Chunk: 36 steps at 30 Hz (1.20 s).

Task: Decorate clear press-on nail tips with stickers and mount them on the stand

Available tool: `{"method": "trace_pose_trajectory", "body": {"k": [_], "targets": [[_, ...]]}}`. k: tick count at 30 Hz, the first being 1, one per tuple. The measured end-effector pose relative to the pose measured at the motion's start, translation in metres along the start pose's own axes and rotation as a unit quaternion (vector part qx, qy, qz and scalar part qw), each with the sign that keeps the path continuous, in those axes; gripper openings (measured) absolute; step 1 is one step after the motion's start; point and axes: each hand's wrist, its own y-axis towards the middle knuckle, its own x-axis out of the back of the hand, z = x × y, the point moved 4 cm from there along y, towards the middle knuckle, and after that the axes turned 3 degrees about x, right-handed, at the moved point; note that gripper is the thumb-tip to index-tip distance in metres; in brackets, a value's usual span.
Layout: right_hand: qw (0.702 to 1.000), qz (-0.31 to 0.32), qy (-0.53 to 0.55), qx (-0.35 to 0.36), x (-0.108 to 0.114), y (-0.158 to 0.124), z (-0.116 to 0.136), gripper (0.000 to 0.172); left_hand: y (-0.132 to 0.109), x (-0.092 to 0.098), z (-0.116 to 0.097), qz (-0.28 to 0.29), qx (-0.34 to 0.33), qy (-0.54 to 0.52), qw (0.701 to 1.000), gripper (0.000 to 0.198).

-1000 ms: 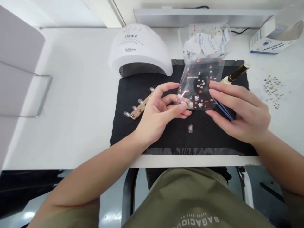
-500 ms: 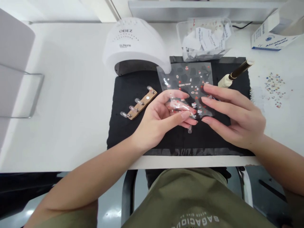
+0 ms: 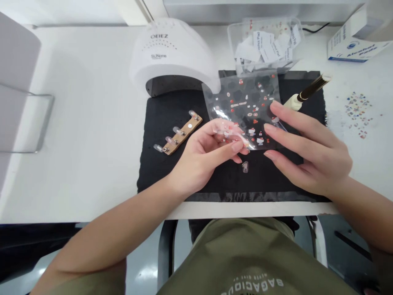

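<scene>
1. Table (image 3: 92, 123): white surface carrying a black mat (image 3: 172, 164), a white nail lamp (image 3: 172, 53) at the rear, a clear tub (image 3: 264, 45) of paper pads and a carton (image 3: 353, 45) at the rear right
2. Left hand (image 3: 202, 157): thumb and fingers closed on the lower left corner of the sticker sheet, holding that corner off the mat
3. Right hand (image 3: 310, 151): fingers stretched out and apart, tips at the right edge of the sheet; whether they pinch it cannot be determined
4. Sticker sheet (image 3: 245, 102): transparent, over the rear middle of the mat, between both hands and just in front of the tub
5. Brush (image 3: 307, 92): gold-and-black handle, behind the right hand; grip not visible
6. Nail strip (image 3: 179, 133): wooden holder on the left of the mat, apart from the left hand; its several clear tips appear undecorated
7. Loose nail tip (image 3: 245, 166): on the mat just in front of the sheet, untouched, apparently plain
8. Stickers: many small red and white ones sit on the sheet; none is seen lifted. Judged status: early stage, sheet in hand, every tip yet to receive decoration
</scene>
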Motion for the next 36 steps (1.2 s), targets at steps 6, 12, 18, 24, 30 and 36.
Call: {"method": "trace_pose_trajectory", "body": {"k": [6,12,18,24,30,36], "targets": [[1.000,0.003,-0.018,0.005,0.002,0.001,0.006,0.060,0.000,-0.002,-0.001,0.016,-0.026,0.019,0.999,0.017],[1.000,0.009,-0.018,-0.022,-0.003,-0.003,0.002,0.059,-0.003,-0.004,-0.004,0.010,-0.067,0.072,0.995,0.016],[0.999,0.004,-0.033,-0.019,-0.003,-0.002,0.002,0.060,-0.001,0.000,-0.003,-0.010,-0.085,0.112,0.990,0.014],[0.991,0.001,-0.132,-0.031,0.007,-0.003,-0.003,0.048,0.000,0.005,-0.004,-0.071,-0.069,0.088,0.991,0.018],[0.981,0.021,-0.190,-0.033,0.011,-0.008,-0.009,0.031,0.000,0.009,-0.002,-0.125,-0.054,0.067,0.988,0.019],[0.989,0.031,-0.117,-0.080,0.005,-0.002,0.007,0.036,0.001,0.003,0.001,-0.056,-0.043,0.080,0.994,0.010]]}}
